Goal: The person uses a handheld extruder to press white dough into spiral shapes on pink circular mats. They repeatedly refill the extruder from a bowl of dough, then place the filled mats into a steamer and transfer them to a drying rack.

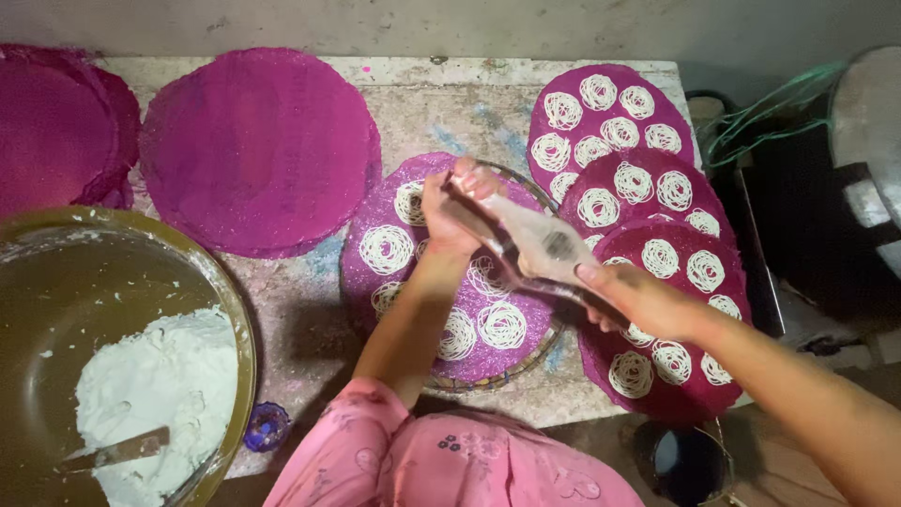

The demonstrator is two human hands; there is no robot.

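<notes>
Left hand: the left hand (449,211) is shut tight on the far end of the press (530,246). Its arm comes up from a pink sleeve (450,465).
Right hand: the right hand (615,299) is shut on the near end of the press.
Press: a long metal squeezer with two handles. It lies slanted over the middle mat (441,258), held up in the air by both hands.
Middle mat: a round purple mat on the table (310,300), under the press. It sits on a round woven tray (488,376) that peeks out at the near edge.
Noodle swirls: small white noodle swirls (387,248) lie on the middle mat. Some are hidden by the arms.
Full mats: three purple mats (657,216) lie right of the middle mat, stacked partly over each other. Each has white swirls on it.
Bare mats: one big purple mat (258,150) lies left of the middle mat, with no swirls. More purple mats (56,131) lie farther left.
Bowl: a big metal bowl (122,253) sits well left of the middle mat, near the person.
Dough: white dough (160,394) fills part of the bowl. A flat tool (117,453) sticks in it.
Small cup: a little blue cup (267,427) stands just beside the bowl.
</notes>
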